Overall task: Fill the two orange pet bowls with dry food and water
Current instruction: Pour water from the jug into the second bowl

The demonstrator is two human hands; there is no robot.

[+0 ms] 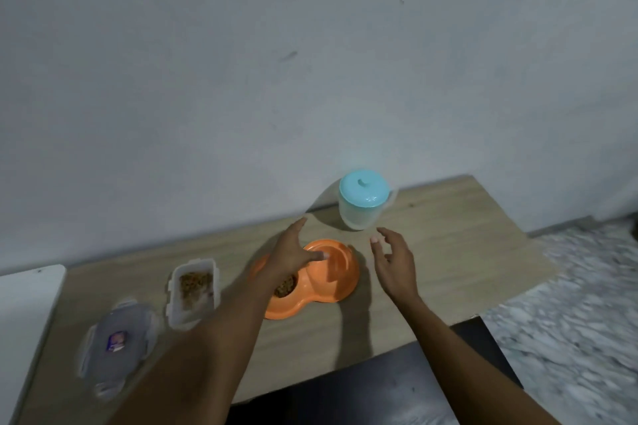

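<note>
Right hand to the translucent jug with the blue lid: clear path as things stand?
Probably yes. The right hand is open, empty and just short of the translucent jug with the blue lid, with only bare wooden table between them. The orange double pet bowl lies to its left, off that line.

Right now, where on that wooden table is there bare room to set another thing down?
The widest bare patch of the light wooden table lies right of the orange double pet bowl and the lidded translucent blue-topped jug. The near edge below the bowl is also free. It is crowded on the left, around the open clear food container and its loose lid.
</note>
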